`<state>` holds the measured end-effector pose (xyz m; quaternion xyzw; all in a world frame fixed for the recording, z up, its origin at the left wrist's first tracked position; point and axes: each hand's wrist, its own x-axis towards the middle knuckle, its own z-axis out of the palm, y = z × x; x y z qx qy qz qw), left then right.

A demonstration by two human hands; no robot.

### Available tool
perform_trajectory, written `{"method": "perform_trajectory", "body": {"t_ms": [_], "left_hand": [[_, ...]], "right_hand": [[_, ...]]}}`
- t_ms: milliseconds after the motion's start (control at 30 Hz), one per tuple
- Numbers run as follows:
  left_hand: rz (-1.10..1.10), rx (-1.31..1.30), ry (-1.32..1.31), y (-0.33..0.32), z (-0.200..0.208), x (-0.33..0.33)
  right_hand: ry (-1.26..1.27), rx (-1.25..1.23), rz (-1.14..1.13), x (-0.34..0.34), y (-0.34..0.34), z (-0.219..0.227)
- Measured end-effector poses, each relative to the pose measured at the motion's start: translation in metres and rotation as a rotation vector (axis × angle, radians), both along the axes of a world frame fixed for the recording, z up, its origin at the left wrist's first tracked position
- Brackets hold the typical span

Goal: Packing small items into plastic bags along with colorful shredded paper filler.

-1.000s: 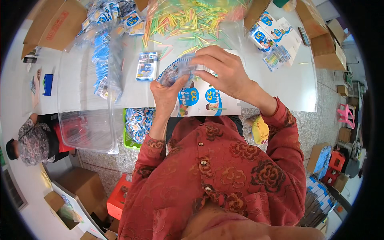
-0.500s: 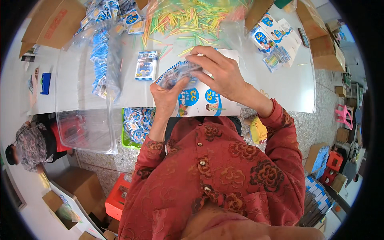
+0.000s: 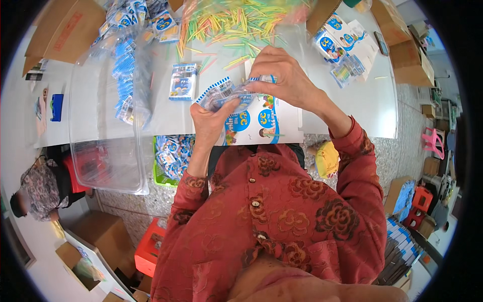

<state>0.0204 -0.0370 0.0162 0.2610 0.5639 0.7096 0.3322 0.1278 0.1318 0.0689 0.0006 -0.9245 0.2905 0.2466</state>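
Observation:
My left hand is closed on a small fan of clear packets with blue striped edges, its thumb pressed across them. My right hand pinches the striped edge of one of these packets, just right of the others. Below both hands lies a white printed card sheet with blue round pictures, at the table's near edge. A similar packet rests flat on the table left of the hands. Beyond the hands, thin yellow, green and pink sticks are spread in a loose heap.
A clear plastic tray overhangs the table's left edge. Striped packets are piled behind it, beside a cardboard box. More printed cards and a phone lie at the right. A green basket of packets stands below the table.
My right hand has shifted a little right, drawing one packet's striped edge out from the bunch. My left hand stays nearly in place, and the packets show more fanned out.

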Motion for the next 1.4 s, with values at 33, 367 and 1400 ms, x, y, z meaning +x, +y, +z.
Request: {"method": "perform_trajectory", "body": {"t_ms": [33, 367, 1400], "left_hand": [[-0.016, -0.004, 0.019, 0.000, 0.002, 0.000], [-0.035, -0.066, 0.017, -0.002, 0.004, 0.001], [0.150, -0.098, 0.037, -0.002, -0.002, 0.010]], "right_hand": [[-0.050, -0.057, 0.031, 0.001, 0.001, 0.000], [0.032, 0.034, 0.018, -0.001, -0.012, 0.006], [0.302, 0.353, -0.105, 0.015, -0.038, -0.011]]}}
